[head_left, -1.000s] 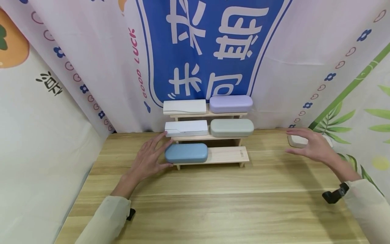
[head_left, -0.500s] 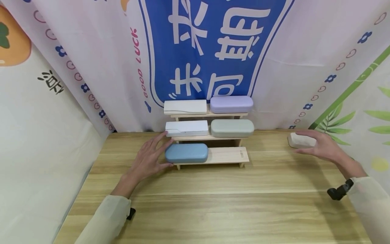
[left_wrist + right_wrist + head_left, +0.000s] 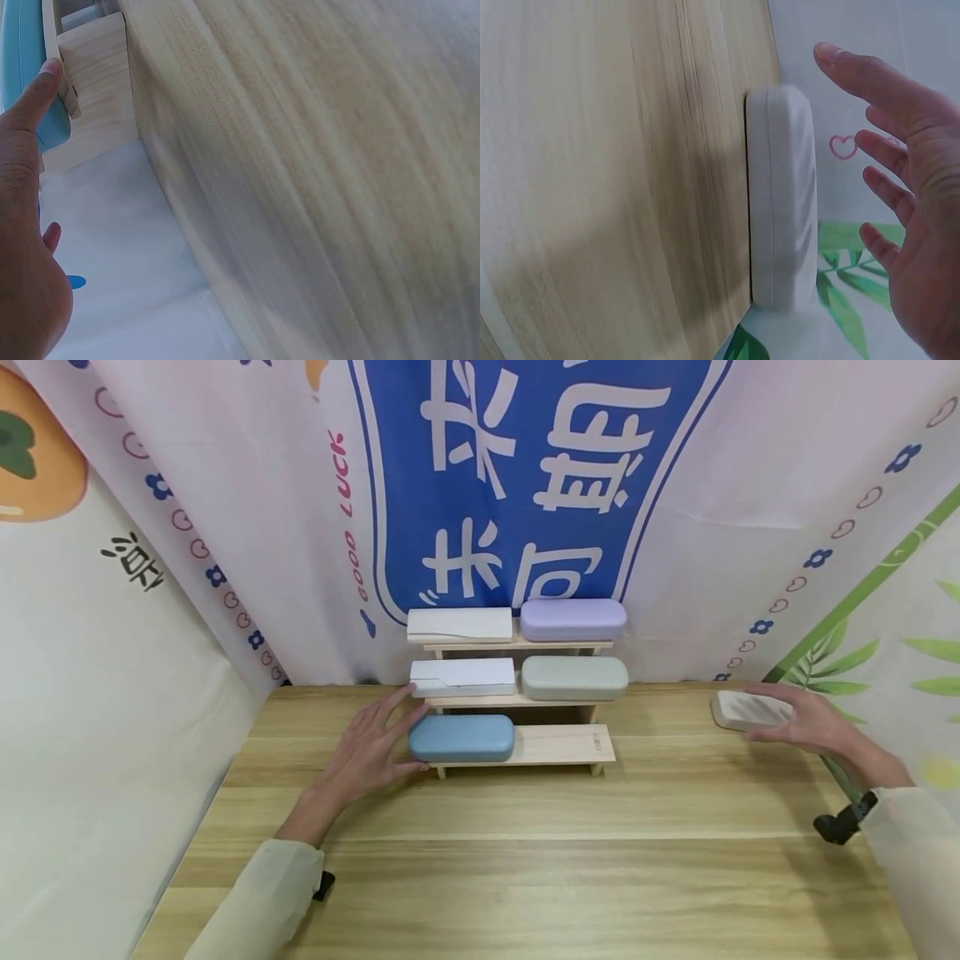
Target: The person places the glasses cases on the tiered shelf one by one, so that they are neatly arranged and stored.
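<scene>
A three-tier wooden rack (image 3: 555,744) stands at the back of the table, holding eyeglass cases. My left hand (image 3: 365,746) is at its left end with fingers spread. The thumb lies at the front edge of the bottom tier, by the blue case (image 3: 461,738); another fingertip reaches the white folded-lid case (image 3: 462,673) on the middle tier. In the left wrist view the straight thumb touches the shelf edge beside the blue case. Over at the right, my right hand (image 3: 813,724) hovers above an off-white case (image 3: 784,199) on the table, thumb and fingers parted around nothing.
Beside the white case sits a grey-green case (image 3: 574,677). The top tier bears a cream case (image 3: 460,624) and a lilac case (image 3: 573,619). A printed curtain (image 3: 690,552) hangs right behind the rack, and more cloth borders the table (image 3: 525,877) at both sides.
My right hand has shifted right, uncovering more of the off-white case's left end. The left hand keeps its place at the rack. The head view has tilted slightly.
</scene>
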Motion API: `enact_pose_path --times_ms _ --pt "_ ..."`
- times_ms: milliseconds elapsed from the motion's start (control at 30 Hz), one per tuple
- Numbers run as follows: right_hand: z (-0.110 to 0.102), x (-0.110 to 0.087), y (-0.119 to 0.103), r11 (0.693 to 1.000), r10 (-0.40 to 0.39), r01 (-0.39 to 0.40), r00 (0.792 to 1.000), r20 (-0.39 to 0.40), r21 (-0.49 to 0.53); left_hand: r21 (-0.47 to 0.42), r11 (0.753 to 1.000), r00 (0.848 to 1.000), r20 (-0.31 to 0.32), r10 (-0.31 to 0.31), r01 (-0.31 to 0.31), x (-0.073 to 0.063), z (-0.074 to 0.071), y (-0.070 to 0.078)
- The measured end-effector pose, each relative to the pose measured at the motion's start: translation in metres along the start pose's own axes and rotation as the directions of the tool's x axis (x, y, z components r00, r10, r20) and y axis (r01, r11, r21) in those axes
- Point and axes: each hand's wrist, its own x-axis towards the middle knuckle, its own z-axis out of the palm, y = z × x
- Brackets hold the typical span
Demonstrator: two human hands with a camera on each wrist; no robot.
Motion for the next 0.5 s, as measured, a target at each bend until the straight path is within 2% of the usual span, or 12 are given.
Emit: enact_pose_path --times_ms 500 --pt "0.001 -0.003 0.025 0.99 0.136 -0.134 0.987 0.081 -0.033 0.008 1.0 1.0 -0.003 -0.001 0.001 -0.001 0.001 0.0"
